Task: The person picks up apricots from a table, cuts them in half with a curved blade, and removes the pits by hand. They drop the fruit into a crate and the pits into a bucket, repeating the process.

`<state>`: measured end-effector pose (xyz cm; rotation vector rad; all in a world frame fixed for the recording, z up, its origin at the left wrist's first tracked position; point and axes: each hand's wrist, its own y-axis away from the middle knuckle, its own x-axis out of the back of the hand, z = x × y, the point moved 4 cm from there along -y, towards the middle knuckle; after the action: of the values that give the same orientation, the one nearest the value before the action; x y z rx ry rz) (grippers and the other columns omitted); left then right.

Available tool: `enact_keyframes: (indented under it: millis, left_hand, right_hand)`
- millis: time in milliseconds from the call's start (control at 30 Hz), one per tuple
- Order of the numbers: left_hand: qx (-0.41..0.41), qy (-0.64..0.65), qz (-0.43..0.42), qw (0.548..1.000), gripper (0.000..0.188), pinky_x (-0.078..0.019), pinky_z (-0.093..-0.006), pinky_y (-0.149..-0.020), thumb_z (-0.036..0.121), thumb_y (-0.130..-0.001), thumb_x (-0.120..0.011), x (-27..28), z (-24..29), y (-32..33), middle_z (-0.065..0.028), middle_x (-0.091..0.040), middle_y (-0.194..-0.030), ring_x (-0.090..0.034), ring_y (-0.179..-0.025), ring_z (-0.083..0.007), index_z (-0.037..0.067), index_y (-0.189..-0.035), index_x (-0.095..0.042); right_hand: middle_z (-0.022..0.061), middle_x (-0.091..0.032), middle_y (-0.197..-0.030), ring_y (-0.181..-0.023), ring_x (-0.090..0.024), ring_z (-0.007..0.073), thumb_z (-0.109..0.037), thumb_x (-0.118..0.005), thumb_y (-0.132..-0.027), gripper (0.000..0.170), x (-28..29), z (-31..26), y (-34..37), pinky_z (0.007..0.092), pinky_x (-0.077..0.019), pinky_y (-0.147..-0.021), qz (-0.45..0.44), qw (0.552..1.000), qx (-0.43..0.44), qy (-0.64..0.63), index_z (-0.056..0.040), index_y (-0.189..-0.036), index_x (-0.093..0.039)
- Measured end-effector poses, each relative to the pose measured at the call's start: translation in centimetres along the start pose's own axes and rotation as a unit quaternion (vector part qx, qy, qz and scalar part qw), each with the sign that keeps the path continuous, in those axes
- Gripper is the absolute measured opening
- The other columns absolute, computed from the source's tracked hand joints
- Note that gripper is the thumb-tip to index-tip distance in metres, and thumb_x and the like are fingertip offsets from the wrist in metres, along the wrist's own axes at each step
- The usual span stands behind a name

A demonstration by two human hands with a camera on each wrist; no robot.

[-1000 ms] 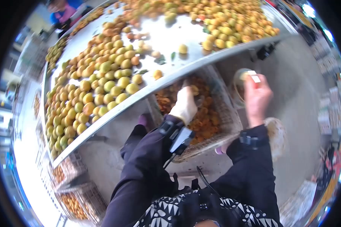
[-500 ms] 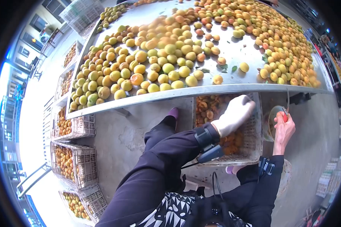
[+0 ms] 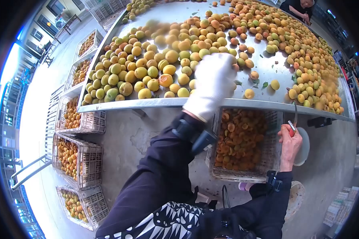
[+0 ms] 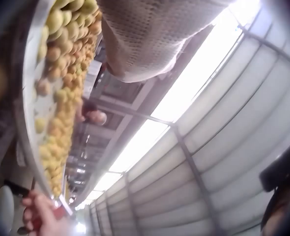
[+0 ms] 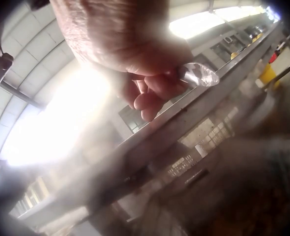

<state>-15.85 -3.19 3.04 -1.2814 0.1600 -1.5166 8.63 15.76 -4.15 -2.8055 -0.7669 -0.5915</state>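
Note:
In the head view, the left hand (image 3: 214, 83), in a white glove, is over the near part of the metal table among yellow-orange fruits (image 3: 140, 73). Its fingertips are hidden, so any hold is not visible. Part of the glove (image 4: 142, 39) fills the top of the left wrist view. The bare right hand (image 3: 290, 147) grips a red-handled tool (image 3: 292, 130) with a thin metal end, just outside the table's near edge (image 3: 167, 102). The right wrist view has this hand (image 5: 130, 44) with curled fingers and a shiny metal piece (image 5: 200, 75) beside them.
Below the table edge, a crate (image 3: 243, 174) holds orange fruit pieces. A pale bucket (image 3: 302, 147) is beside the right hand, another container (image 3: 294, 199) lower down. Several fruit crates (image 3: 80, 165) line the left side. Another person (image 3: 299, 10) is at the table's far side.
The left hand has moved from over the crate up and left across the table edge to the fruits. The right hand still holds the tool near the edge. The head view has shifted.

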Motion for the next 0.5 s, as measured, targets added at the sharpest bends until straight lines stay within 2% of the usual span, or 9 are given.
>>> enact_keyframes:
  millis: [33,67,100,133,167,200,300,367,500]
  left_hand:
    - [0.024,-0.037,-0.006,0.999,0.021,-0.0514,-0.0426,-0.073,0.02,-0.082,-0.067,0.4,-2.5,-0.4,-0.0146,-0.065,-0.087,-0.064,-0.084,-0.0336,0.006,-0.097,-0.064]
    - [0.027,-0.055,-0.003,0.998,0.017,-0.0518,-0.0451,-0.07,0.019,-0.079,-0.066,1.3,-4.6,-0.7,-0.0141,-0.065,-0.083,-0.063,-0.08,-0.0336,0.006,-0.089,-0.062]
    - [0.038,-0.11,-0.023,0.993,0.019,-0.0518,-0.0458,-0.071,0.018,-0.078,-0.066,2.1,-6.6,-0.7,-0.0152,-0.066,-0.086,-0.064,-0.082,-0.0342,0.006,-0.091,-0.062]
    - [0.044,-0.157,-0.06,0.985,0.026,-0.0515,-0.0445,-0.075,0.024,-0.082,-0.068,2.8,-8.5,-0.6,-0.0168,-0.066,-0.091,-0.065,-0.086,-0.0345,0.004,-0.098,-0.064]
    - [0.075,-0.173,-0.098,0.977,0.026,-0.0514,-0.0448,-0.075,0.025,-0.081,-0.068,3.7,-9.3,-0.7,-0.0175,-0.066,-0.091,-0.065,-0.086,-0.0348,0.004,-0.098,-0.064]
    - [0.067,-0.186,-0.101,0.975,0.027,-0.0514,-0.045,-0.075,0.025,-0.081,-0.068,4.0,-10.5,-0.4,-0.0176,-0.066,-0.091,-0.065,-0.086,-0.0351,0.005,-0.098,-0.064]
    - [0.051,-0.233,-0.132,0.962,0.026,-0.0517,-0.0454,-0.076,0.024,-0.08,-0.068,4.3,-12.1,0.5,-0.0177,-0.066,-0.093,-0.065,-0.087,-0.0359,0.007,-0.099,-0.065]
    - [0.057,-0.239,-0.176,0.953,0.025,-0.052,-0.0452,-0.076,0.023,-0.08,-0.067,4.1,-12.5,0.7,-0.018,-0.065,-0.094,-0.065,-0.088,-0.0358,0.007,-0.1,-0.065]
    - [0.075,-0.259,-0.201,0.942,0.025,-0.0521,-0.0464,-0.077,0.025,-0.081,-0.065,2.4,-13.8,0.7,-0.0169,-0.066,-0.094,-0.065,-0.09,-0.0363,0.007,-0.098,-0.065]
  right_hand:
    - [0.0017,-0.063,-0.07,-0.054,-0.051,0.0048,-0.013,-0.067,-0.089,0.014,0.0,-0.2,0.0,0.0202,-0.0409,-0.05,0.001,1.0,0.003,-0.002,-0.0005,-0.094,-0.069]
    - [0.0014,-0.062,-0.07,-0.053,-0.049,0.0044,-0.014,-0.067,-0.089,0.013,-0.1,-0.3,0.2,0.0198,-0.0386,-0.05,0.002,1.0,0.001,-0.009,-0.0012,-0.093,-0.068]
    - [0.001,-0.062,-0.069,-0.053,-0.047,0.004,-0.015,-0.067,-0.089,0.013,-0.1,-0.3,0.3,0.0193,-0.0363,-0.049,0.001,1.0,-0.002,-0.015,-0.0019,-0.092,-0.068]
    - [0.001,-0.062,-0.069,-0.053,-0.047,0.004,-0.015,-0.067,-0.089,0.013,-0.1,-0.2,0.4,0.0193,-0.0363,-0.049,-0.001,1.0,-0.001,-0.017,-0.0019,-0.092,-0.068]
    - [0.0009,-0.062,-0.069,-0.052,-0.047,0.0038,-0.015,-0.067,-0.089,0.013,-0.1,-0.1,0.3,0.0192,-0.0357,-0.049,-0.005,1.0,-0.003,-0.028,-0.0022,-0.092,-0.068]
    - [0.0008,-0.062,-0.069,-0.052,-0.047,0.0037,-0.015,-0.067,-0.089,0.012,-0.1,0.1,0.3,0.019,-0.0351,-0.048,-0.009,0.999,-0.004,-0.039,-0.0025,-0.091,-0.068]
    - [0.0025,-0.063,-0.068,-0.051,-0.05,0.0039,-0.012,-0.066,-0.088,0.011,-0.2,0.5,0.1,0.0183,-0.0385,-0.047,-0.023,0.997,-0.015,-0.07,-0.001,-0.09,-0.069]
    - [0.0026,-0.063,-0.069,-0.051,-0.05,0.0038,-0.012,-0.066,-0.088,0.011,-0.4,0.4,0.2,0.0183,-0.0384,-0.047,-0.03,0.997,-0.013,-0.07,-0.001,-0.09,-0.069]
    - [0.0025,-0.063,-0.068,-0.05,-0.049,0.0036,-0.011,-0.066,-0.087,0.011,-0.6,0.2,0.3,0.0184,-0.038,-0.047,-0.037,0.998,-0.008,-0.058,-0.0013,-0.09,-0.069]
